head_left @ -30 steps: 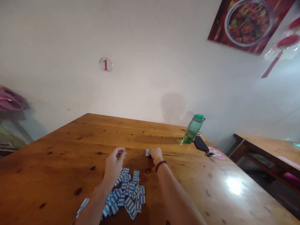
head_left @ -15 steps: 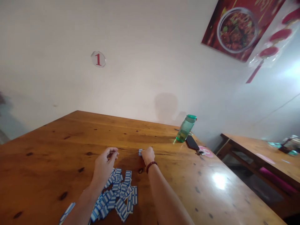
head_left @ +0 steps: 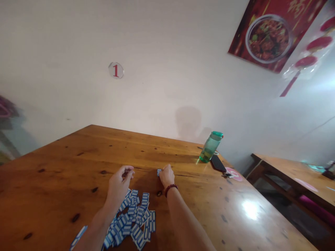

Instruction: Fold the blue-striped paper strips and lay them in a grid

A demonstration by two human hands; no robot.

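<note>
My right hand [head_left: 166,176], a dark red bead bracelet at its wrist, rests low over the table with its fingers curled. At its left side a small blue-and-white striped piece [head_left: 158,172] shows, touching the fingers and partly hidden by them. My left hand [head_left: 120,181] hovers above the far left of the pile, thumb and fingertips brought together. Whatever lies between them is too small to make out. Below and between my forearms spreads a loose heap of flat blue-and-white striped pieces [head_left: 138,216], overlapping at many angles. Another striped piece [head_left: 78,237] lies left of my left forearm.
The wooden table [head_left: 65,157] reaches to the wall. Toward its right edge stand a green water bottle [head_left: 210,147], a dark phone [head_left: 217,163], keys [head_left: 227,175] and a pink round disc [head_left: 235,174]. A second wooden table [head_left: 285,167] is farther right.
The view has shifted slightly, so everything sits a little farther right and lower. Both hands keep nearly the same place and pose, and the right fingers cover the small piece slightly differently.
</note>
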